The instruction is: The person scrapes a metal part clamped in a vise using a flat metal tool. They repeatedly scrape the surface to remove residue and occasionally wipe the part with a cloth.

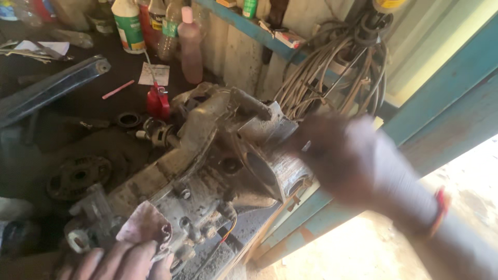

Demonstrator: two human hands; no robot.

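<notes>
Greasy metal engine casing [207,171] lay on the table [78,150]. Left hand [124,259] pressed a rag [145,225] flat-fingered; right hand [337,161] blurred, grip unclear. Steadying the casing firmly seemed wise while wiping.

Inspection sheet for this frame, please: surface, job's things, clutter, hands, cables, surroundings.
Surface: dark, greasy bench.
Job's things: dirty metal engine casing; pinkish rag pressed on its near end.
Clutter: bottles, red oil can, clutch disc, black bar, paper slip.
Hands: left hand on the rag; right hand blurred at the casing's right end, grip unclear.
Cables: grey bundle hanging on the wall.
Surroundings: blue shelf, blue door frame, sunlit ground.
</notes>
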